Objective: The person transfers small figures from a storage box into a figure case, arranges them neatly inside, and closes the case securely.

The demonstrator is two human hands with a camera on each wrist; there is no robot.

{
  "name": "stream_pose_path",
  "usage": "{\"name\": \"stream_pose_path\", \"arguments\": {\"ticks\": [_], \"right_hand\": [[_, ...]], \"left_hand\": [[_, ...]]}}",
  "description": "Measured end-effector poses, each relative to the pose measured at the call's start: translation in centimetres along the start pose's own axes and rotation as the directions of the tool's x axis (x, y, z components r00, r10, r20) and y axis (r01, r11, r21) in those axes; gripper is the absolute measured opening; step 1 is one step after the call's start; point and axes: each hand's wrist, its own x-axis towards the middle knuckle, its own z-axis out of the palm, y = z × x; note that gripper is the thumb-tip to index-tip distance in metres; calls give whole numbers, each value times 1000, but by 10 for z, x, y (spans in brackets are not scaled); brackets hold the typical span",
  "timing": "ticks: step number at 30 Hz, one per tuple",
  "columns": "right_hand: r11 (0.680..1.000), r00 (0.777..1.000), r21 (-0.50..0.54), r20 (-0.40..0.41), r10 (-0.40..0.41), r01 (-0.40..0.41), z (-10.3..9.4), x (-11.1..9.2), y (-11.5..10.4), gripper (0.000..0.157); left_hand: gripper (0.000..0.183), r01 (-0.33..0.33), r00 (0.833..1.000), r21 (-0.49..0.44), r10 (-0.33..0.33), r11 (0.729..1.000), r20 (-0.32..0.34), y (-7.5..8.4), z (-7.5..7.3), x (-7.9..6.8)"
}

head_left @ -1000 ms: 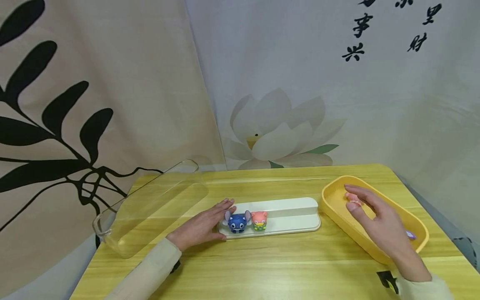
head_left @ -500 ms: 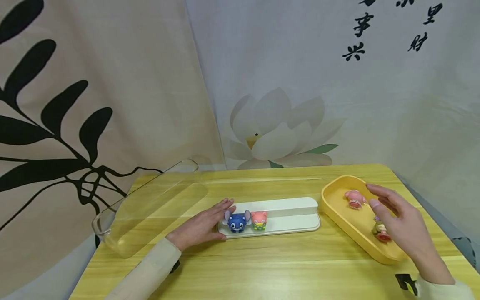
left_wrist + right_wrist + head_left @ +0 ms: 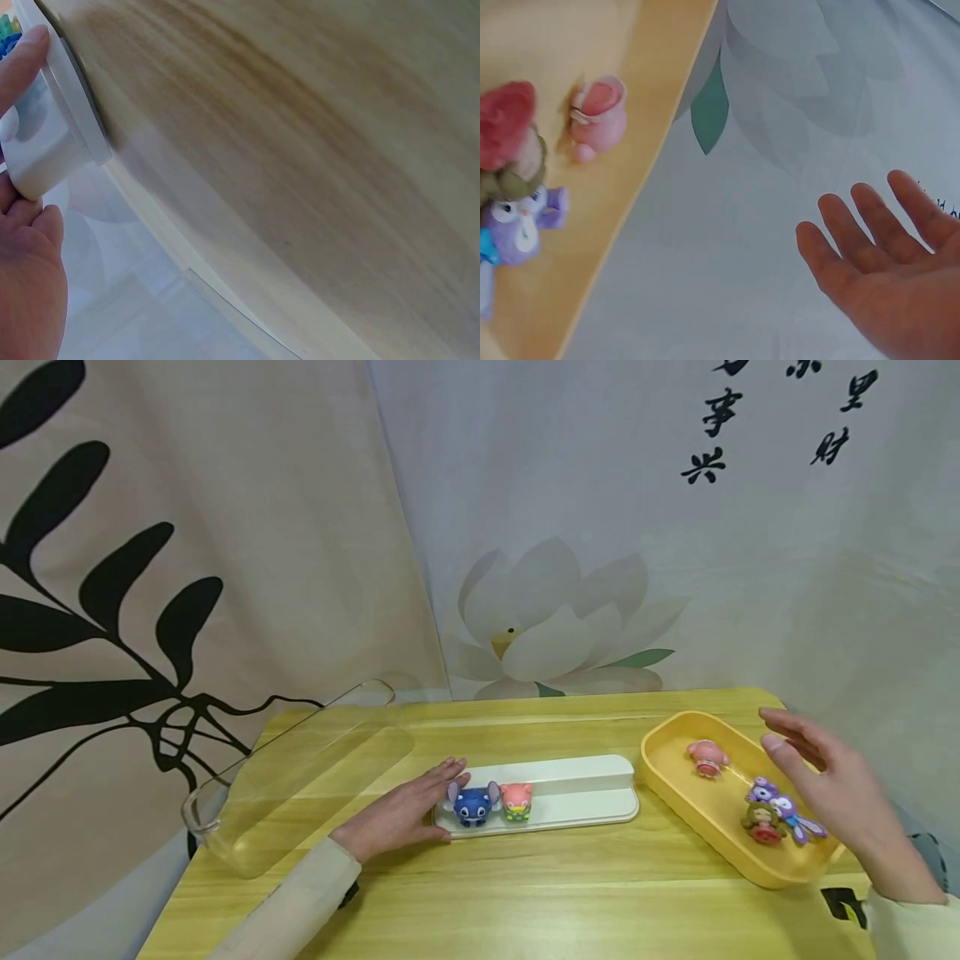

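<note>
My left hand [image 3: 401,814] holds the left end of a white stepped display base [image 3: 585,810], thumb at the front edge and fingers at the back. Close to those fingers, a blue big-eared figurine [image 3: 473,806] stands on the base's lower step. A pink figurine [image 3: 517,802] stands directly to its right. My right hand [image 3: 843,793] hovers over the right edge of a yellow tray [image 3: 693,814], holding nothing, its fingers spread in the right wrist view. Inside lie a pink figurine [image 3: 707,758], a purple figurine [image 3: 793,814] and a brownish-green one [image 3: 763,824] with red.
A clear plastic cover [image 3: 300,785] lies on the left of the wooden table [image 3: 562,893], its far end near the back edge. Behind the table hangs a printed curtain [image 3: 562,527].
My right hand has moved right across the yellow tray, uncovering the pink, brownish-green and purple figurines lying in it. The left hand and white base have stayed in place.
</note>
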Motion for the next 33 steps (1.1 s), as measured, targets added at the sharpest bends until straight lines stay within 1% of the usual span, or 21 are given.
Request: {"name": "stream_pose_path", "arguments": {"ticks": [5,10,12,18,25,33], "right_hand": [[999,1000,-40,11,26,-26,-6,11,-3,47],[993,995,-95,70,73,-66,-8,22,-2,52],[992,992,-101,95,82,-73,-7,27,-1,55],[991,987,-114,137,80,-64,-3,41,1,62],[987,981,-155,183,61,-33,7,53,8,63],[975,956,-206,261,131,-77,18,66,13,75]], "left_hand": [[95,3,1000,-8,-3,1000,-2,0,1,0],[95,6,1000,-5,-6,1000,3,0,1,0],[95,9,1000,-9,-9,1000,7,0,1,0],[95,16,1000,-7,-16,1000,14,1,1,0],[96,22,1000,3,-22,1000,21,1,1,1],[96,20,1000,2,-20,1000,23,0,1,0]]}}
